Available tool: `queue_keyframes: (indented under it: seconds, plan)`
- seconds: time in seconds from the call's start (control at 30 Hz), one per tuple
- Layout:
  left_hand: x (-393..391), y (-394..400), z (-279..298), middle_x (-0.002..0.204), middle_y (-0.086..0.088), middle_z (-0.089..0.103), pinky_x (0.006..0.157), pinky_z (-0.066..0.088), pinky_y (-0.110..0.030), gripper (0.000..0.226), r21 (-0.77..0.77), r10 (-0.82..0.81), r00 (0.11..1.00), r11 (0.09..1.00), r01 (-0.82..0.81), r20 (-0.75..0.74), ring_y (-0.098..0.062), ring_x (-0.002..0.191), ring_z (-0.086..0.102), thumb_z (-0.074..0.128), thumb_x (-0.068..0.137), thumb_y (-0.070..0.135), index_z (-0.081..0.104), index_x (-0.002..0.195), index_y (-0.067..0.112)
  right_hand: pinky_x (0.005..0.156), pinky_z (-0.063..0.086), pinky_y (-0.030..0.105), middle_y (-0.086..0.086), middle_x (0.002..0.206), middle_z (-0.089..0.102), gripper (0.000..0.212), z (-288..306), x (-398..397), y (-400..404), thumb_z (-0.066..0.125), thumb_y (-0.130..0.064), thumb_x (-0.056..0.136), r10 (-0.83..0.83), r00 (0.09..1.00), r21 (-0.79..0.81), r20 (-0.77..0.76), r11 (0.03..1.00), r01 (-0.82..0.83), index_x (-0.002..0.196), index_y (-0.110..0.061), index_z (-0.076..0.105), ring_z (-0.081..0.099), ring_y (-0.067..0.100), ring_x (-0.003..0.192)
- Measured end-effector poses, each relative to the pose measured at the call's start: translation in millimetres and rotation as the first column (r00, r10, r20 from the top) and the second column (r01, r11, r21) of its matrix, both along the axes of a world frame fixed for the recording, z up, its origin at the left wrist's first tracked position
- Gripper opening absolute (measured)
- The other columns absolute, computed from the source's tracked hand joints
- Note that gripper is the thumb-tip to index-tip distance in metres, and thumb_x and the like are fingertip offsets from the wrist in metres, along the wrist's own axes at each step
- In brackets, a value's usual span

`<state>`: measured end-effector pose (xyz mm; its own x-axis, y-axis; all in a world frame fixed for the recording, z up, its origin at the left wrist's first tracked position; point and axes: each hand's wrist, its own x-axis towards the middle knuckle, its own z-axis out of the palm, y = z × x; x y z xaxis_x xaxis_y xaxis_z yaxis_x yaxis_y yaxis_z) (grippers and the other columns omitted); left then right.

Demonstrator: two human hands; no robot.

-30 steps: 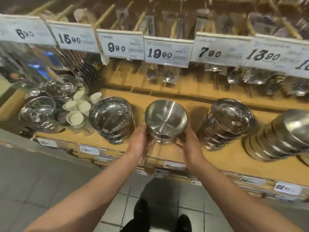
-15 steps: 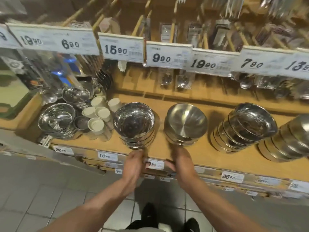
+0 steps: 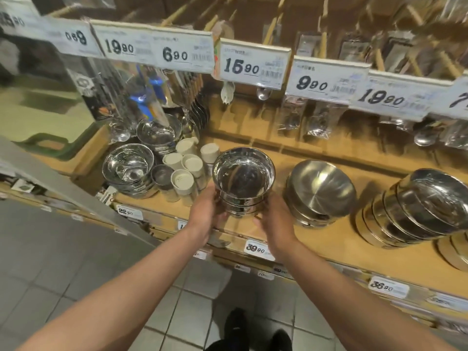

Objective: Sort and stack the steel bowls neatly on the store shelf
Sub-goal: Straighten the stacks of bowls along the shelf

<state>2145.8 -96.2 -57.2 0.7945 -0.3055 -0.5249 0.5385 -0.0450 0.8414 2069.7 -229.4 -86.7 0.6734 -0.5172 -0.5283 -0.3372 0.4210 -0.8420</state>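
Cupping a short stack of shiny steel bowls [image 3: 243, 183] from both sides, the left hand [image 3: 207, 214] curls round its nine o'clock flank while the right hand [image 3: 272, 220] wraps its four o'clock base, fingers bent against the metal. I judge this the straightening step: the stack sits near the front edge of the wooden shelf [image 3: 329, 239], and the next move calls for squaring it up and aligning it with the matte bowl stack [image 3: 320, 191] at three o'clock. Its mirror-bright bowls nest closely, the top one open upward; white cups [image 3: 186, 171] crowd its ten o'clock.
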Motion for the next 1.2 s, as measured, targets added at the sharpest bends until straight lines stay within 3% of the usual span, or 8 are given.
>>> queue_keyframes:
  seconds: [0.13, 0.3, 0.47, 0.63, 0.83, 0.97, 1.1, 1.2]
  plan:
    - [10, -10, -3, 0.083, 0.007, 0.078, 0.076, 0.059, -0.03, 0.032, -0.055, 0.037, 0.999, 0.998, -0.039, -0.033, -0.017, 0.093, 0.07, 0.037, 0.107, 0.038, 0.066, 0.103, 0.024, 0.078, 0.045, 0.031, -0.003, 0.112, 0.066, 0.027, 0, 15, -4, 0.042, -0.042, 0.1, -0.036, 0.999, 0.009, -0.002, 0.999, 0.036, 0.11, -0.032, 0.065, 0.055, 0.014, 0.103]
    - [19, -18, -4, 0.073, 0.007, 0.076, 0.056, 0.057, -0.021, 0.028, -0.1, 0.082, 0.994, 0.991, -0.09, -0.075, -0.018, 0.089, 0.068, 0.04, 0.106, 0.032, 0.064, 0.095, 0.023, 0.087, 0.05, 0.035, 0.001, 0.123, 0.07, 0.03, -2, 22, -9, 0.043, -0.045, 0.099, -0.058, 0.998, 0.003, -0.027, 0.998, 0.058, 0.111, -0.033, 0.067, 0.062, 0.017, 0.107]
    - [22, -21, -3, 0.079, 0.006, 0.078, 0.075, 0.057, -0.028, 0.03, -0.083, 0.093, 0.992, 0.991, -0.101, -0.088, -0.019, 0.098, 0.067, 0.04, 0.105, 0.033, 0.067, 0.096, 0.024, 0.08, 0.05, 0.029, -0.006, 0.11, 0.07, 0.025, -1, 24, -9, 0.044, -0.04, 0.099, -0.097, 0.995, 0.052, -0.011, 0.994, 0.097, 0.104, -0.033, 0.067, 0.061, 0.012, 0.1]
    - [23, -19, -4, 0.087, 0.005, 0.078, 0.073, 0.055, -0.029, 0.028, -0.054, 0.116, 0.989, 0.991, -0.121, -0.086, -0.019, 0.1, 0.067, 0.04, 0.105, 0.035, 0.066, 0.099, 0.026, 0.084, 0.051, 0.028, -0.001, 0.126, 0.068, 0.033, -2, 24, -4, 0.043, -0.039, 0.102, -0.095, 0.995, 0.051, 0.012, 0.994, 0.094, 0.123, -0.024, 0.063, 0.062, 0.015, 0.117]
    - [22, -17, -3, 0.1, 0.004, 0.075, 0.097, 0.052, -0.039, 0.027, 0.001, 0.105, 0.991, 0.994, -0.105, -0.079, -0.019, 0.108, 0.065, 0.041, 0.104, 0.037, 0.067, 0.097, 0.031, 0.084, 0.054, 0.03, -0.008, 0.123, 0.068, 0.028, 2, 23, -5, 0.045, -0.036, 0.1, -0.109, 0.994, 0.042, -0.026, 0.993, 0.11, 0.115, -0.03, 0.068, 0.06, 0.011, 0.115]
    - [10, -8, -3, 0.086, 0.001, 0.075, 0.076, 0.056, -0.033, 0.029, 0.024, 0.098, 0.993, 0.995, -0.097, -0.071, -0.015, 0.083, 0.068, 0.04, 0.105, 0.037, 0.065, 0.097, 0.024, 0.084, 0.057, 0.034, -0.006, 0.119, 0.065, 0.022, 3, 4, -1, 0.049, -0.032, 0.098, -0.127, 0.988, 0.053, -0.086, 0.99, 0.132, 0.101, -0.029, 0.071, 0.059, 0.015, 0.111]
    - [-19, 8, -2, 0.055, 0.004, 0.065, 0.067, 0.051, -0.033, 0.025, 0.039, 0.093, 0.988, 0.995, -0.089, -0.12, -0.009, 0.046, 0.062, 0.041, 0.106, 0.029, 0.056, 0.099, 0.011, 0.069, 0.057, 0.027, -0.005, 0.092, 0.066, 0.02, 19, -34, -1, 0.055, -0.04, 0.098, -0.08, 0.995, 0.119, -0.066, 0.989, 0.087, 0.095, -0.026, 0.069, 0.062, 0.011, 0.087]
    - [-37, 19, 14, 0.075, -0.009, 0.063, 0.069, 0.053, -0.032, 0.014, 0.06, 0.04, 0.993, 0.998, -0.034, -0.11, -0.015, 0.058, 0.066, 0.048, 0.101, 0.015, 0.058, 0.099, 0.005, 0.066, 0.058, 0.025, 0.001, 0.086, 0.07, 0.025, 42, -69, -13, 0.052, -0.033, 0.102, -0.009, 0.998, 0.086, -0.066, 0.996, 0.014, 0.104, -0.015, 0.069, 0.067, 0.015, 0.081]
